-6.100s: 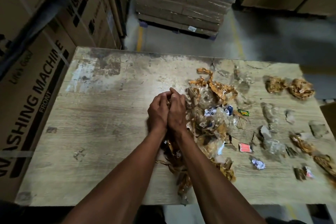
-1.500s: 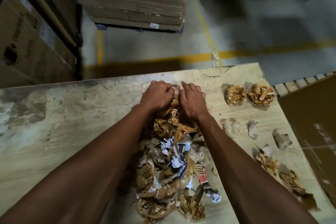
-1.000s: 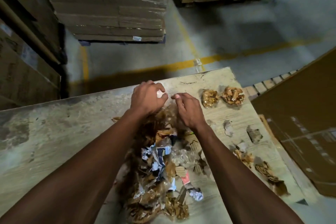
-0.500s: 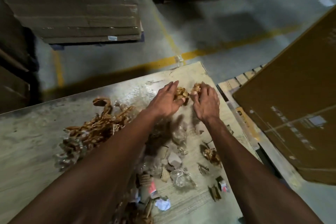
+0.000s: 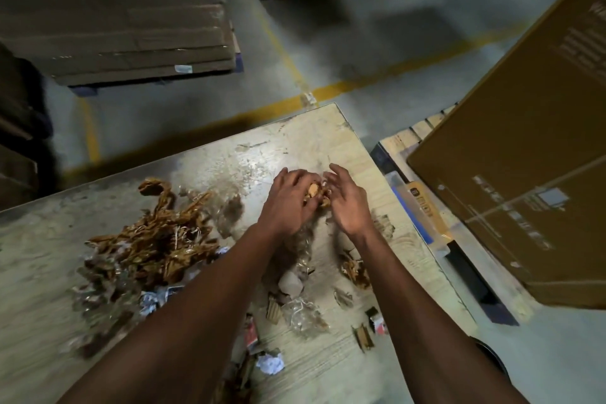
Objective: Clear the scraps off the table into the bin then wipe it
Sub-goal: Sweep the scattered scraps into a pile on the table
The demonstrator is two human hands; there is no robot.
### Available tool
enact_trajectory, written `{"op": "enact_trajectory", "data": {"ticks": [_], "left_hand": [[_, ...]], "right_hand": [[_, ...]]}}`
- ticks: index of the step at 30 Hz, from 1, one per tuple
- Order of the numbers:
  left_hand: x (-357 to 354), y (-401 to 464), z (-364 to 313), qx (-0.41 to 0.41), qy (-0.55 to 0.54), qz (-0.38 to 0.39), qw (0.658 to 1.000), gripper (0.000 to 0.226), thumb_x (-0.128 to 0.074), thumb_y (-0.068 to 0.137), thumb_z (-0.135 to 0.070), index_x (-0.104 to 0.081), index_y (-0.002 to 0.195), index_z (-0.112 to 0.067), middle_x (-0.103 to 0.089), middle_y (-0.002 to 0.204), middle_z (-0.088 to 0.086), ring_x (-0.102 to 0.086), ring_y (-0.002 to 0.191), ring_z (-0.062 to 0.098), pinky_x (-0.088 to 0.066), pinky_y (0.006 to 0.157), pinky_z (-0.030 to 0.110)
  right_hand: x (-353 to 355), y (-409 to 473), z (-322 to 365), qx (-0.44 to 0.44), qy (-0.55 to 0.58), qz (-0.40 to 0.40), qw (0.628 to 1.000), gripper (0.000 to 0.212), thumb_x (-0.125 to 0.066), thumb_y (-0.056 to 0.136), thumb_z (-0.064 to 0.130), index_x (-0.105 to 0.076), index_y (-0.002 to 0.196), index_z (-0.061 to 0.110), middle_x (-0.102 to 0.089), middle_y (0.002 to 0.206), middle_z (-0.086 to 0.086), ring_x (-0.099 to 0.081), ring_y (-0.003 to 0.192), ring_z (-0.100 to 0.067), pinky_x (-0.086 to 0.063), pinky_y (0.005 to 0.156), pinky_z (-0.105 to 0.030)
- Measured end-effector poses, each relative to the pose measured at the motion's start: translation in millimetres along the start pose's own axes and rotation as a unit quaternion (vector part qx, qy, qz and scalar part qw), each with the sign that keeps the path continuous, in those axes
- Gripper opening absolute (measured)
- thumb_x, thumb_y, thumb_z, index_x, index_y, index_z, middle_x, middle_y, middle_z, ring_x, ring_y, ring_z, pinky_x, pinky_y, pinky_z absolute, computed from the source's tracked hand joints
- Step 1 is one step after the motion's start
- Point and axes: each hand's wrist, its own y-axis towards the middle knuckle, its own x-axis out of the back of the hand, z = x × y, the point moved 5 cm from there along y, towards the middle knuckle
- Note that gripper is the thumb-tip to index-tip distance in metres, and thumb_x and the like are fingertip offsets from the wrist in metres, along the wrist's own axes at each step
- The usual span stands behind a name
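Left hand [image 5: 288, 203] and right hand [image 5: 347, 203] cupping crumpled brown scraps [image 5: 315, 193], shapeless, no clear long axis, table [image 5: 295, 141].

A single wide-angle view, taken from the person's head, looks forward and steeply down over both forearms, which enter from the bottom edge and reach toward the middle of the frame. It sits close above the table [image 5: 331, 138], whose near edge is cut off by the bottom of the frame while its far right corner shows just above centre. The left hand [image 5: 288, 203] and right hand [image 5: 349, 207] lie near the centre. Beyond the table the view takes in the concrete floor [image 5: 377, 43] with a yellow line [image 5: 360, 82], a wrapped pallet stack [image 5: 114, 10] at upper left and a large cardboard box [image 5: 524, 157] at right. Straight edges bow toward the frame borders. There is no second view to share anything with.
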Motion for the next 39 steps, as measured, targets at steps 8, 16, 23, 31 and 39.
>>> {"op": "enact_trajectory", "data": {"ticks": [8, 16, 23, 31, 39], "left_hand": [[-3, -14, 11, 0.035, 0.063, -0.009, 0.997, 0.035, -0.042, 0.112, -0.054, -0.043, 0.145, -0.047, -0.030, 0.174, -0.001, -0.018, 0.163, 0.037, -0.018, 0.129, 0.064], [-21, -47, 10, 0.064, 0.084, -0.076, 0.991, 0.051, -0.028, 0.113, -0.060, -0.031, 0.161, -0.040, -0.013, 0.180, 0.006, -0.010, 0.165, 0.039, -0.011, 0.133, 0.057], [-36, -59, 2, 0.056, 0.064, -0.115, 0.990, 0.055, -0.025, 0.113, -0.059, -0.037, 0.160, -0.033, -0.020, 0.178, 0.004, -0.010, 0.165, 0.034, -0.010, 0.133, 0.059], [-37, -56, 1, 0.075, 0.098, -0.091, 0.988, 0.083, -0.040, 0.094, -0.086, -0.032, 0.159, -0.036, -0.014, 0.180, 0.004, -0.008, 0.166, 0.034, -0.007, 0.134, 0.058], [-38, -52, -2, 0.113, 0.143, -0.036, 0.983, 0.094, -0.060, 0.095, -0.076, -0.027, 0.164, -0.023, -0.005, 0.181, 0.010, 0.000, 0.166, 0.040, -0.006, 0.133, 0.063]], "right_hand": [[39, -59, -19, -0.027, -0.286, -0.133, 0.949, 0.059, -0.032, 0.112, 0.052, -0.044, 0.160, 0.021, -0.045, 0.166, -0.010, -0.031, 0.159, -0.030, -0.014, 0.132, -0.058], [3, -108, -69, -0.108, -0.220, -0.174, 0.954, 0.071, -0.021, 0.113, 0.056, -0.025, 0.167, 0.011, -0.027, 0.174, -0.017, -0.021, 0.162, -0.035, -0.017, 0.133, -0.057], [-37, -89, -32, 0.008, -0.089, -0.131, 0.987, 0.076, -0.011, 0.112, 0.051, -0.042, 0.158, -0.001, -0.045, 0.162, -0.024, -0.037, 0.154, -0.037, -0.029, 0.128, -0.056], [-36, -83, -23, -0.044, 0.102, -0.027, 0.993, 0.057, -0.015, 0.114, 0.059, -0.003, 0.169, 0.049, -0.033, 0.175, 0.005, -0.029, 0.163, -0.024, -0.019, 0.134, -0.050], [9, -110, -27, -0.032, 0.034, -0.077, 0.996, 0.053, -0.024, 0.117, 0.048, -0.041, 0.164, 0.031, -0.052, 0.164, -0.002, -0.045, 0.153, -0.023, -0.028, 0.131, -0.045]]}}
